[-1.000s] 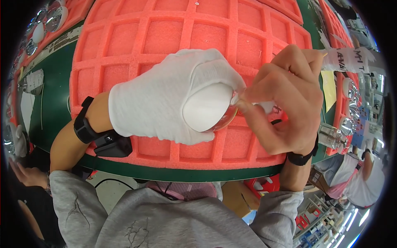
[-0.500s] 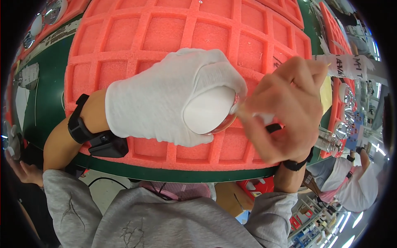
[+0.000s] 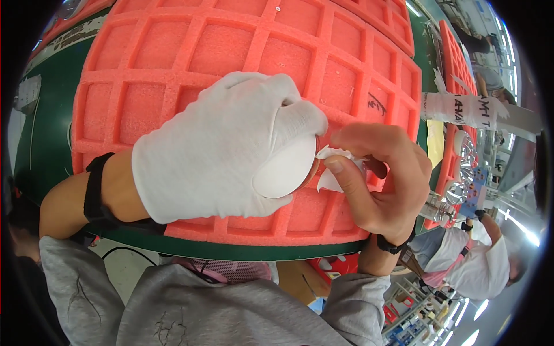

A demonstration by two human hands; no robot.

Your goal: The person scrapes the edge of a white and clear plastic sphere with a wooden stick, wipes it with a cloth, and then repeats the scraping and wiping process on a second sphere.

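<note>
My left hand, in a white cloth glove, is closed round a rounded piece with a smooth white face and a shiny, reddish-looking rim. Most of its outline is hidden by the gloved fingers. Just to the right, my bare right hand pinches a crumpled white tissue between thumb and fingers. One end of the tissue hangs below the thumb. Its tip is close to the piece's right rim; whether they touch I cannot tell. Both hands are over a red foam tray with square pockets.
Under the foam tray is a green table. At the right stand a post wrapped in white film and another red tray holding shiny clear pieces. A person in a white top is at work farther right.
My right hand has come down from a raised, blurred position, and the white tissue in it now shows clearly. The left hand still grips the white-faced piece. The whole view has shifted slightly.
</note>
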